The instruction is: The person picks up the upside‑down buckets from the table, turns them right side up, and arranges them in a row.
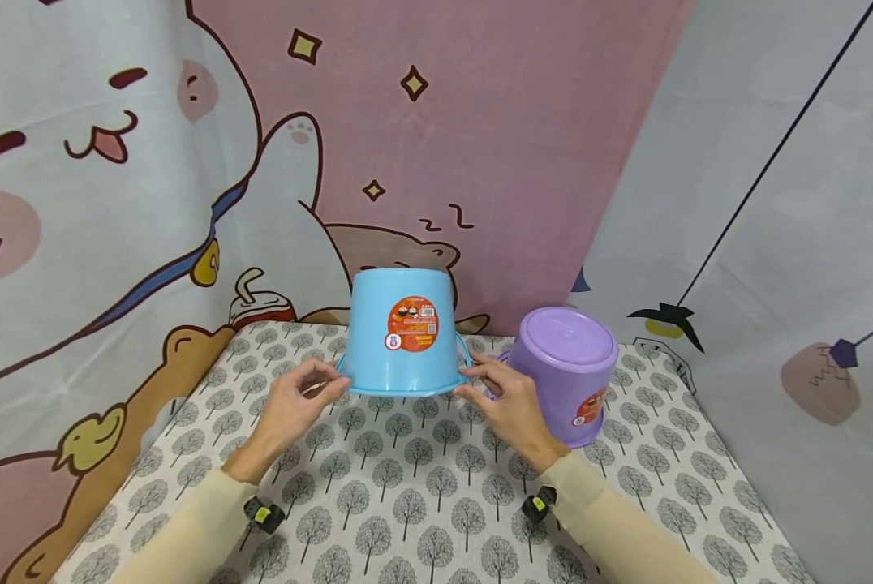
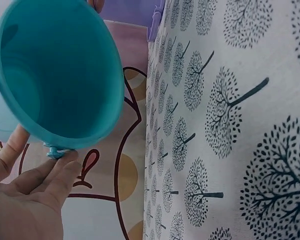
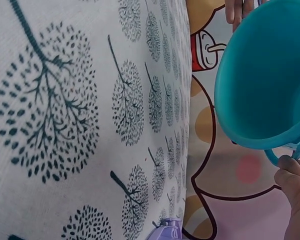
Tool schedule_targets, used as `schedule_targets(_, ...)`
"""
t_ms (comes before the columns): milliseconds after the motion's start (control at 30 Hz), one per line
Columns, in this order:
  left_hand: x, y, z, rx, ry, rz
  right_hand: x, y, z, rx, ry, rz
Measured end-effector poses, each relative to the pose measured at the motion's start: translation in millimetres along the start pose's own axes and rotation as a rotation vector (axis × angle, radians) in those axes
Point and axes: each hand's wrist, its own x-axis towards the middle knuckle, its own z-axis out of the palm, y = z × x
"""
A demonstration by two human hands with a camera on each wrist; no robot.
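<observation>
A light blue bucket (image 1: pixel 371 332) is held upside down above the table, its rim downward and an orange-red round label facing me. My left hand (image 1: pixel 298 410) grips the rim on the left side, with thumb and fingers at the edge. On the right side my right hand (image 1: pixel 505 405) pinches the rim close to where the handle (image 1: pixel 464 350) joins. Both wrist views look into the bucket's hollow teal-looking inside (image 2: pixel 65 70), and nothing shows in it. Right of my right hand, a purple bucket (image 1: pixel 553 385) stands upside down on the table.
The table is covered with a white tree-print cloth (image 1: pixel 407 507). Behind it hangs a cartoon-printed curtain (image 1: pixel 495 146), which also runs along both sides. The purple bucket's round base faces up, with a red label on its side.
</observation>
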Motion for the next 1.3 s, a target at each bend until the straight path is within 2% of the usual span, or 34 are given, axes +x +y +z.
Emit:
schedule_targets(333,-1.6,2.3,-0.3,-0.138,0.06,0.081,2.7,-5.8,-0.8,0.024,0.046,-0.007)
schedule_targets(667,0.2,6.7,1.8,-0.204,0.169,0.165,8.8,-11.2,-1.7,0.075,0.109,-0.086)
schedule_targets(800,0.6,10.0,3.4,-0.196,0.21,0.19,10.8,-15.4,-2.0,0.073,0.129,-0.108)
schedule_targets(967,0.2,12.5,4.2,-0.123,0.264,0.21,12.8,-19.1,-1.8,0.071,0.157,-0.139)
schedule_targets(1300,-2.7,13.8,4.0,-0.049,0.303,0.282,11.6,-19.9,-3.2,0.065,0.172,-0.17)
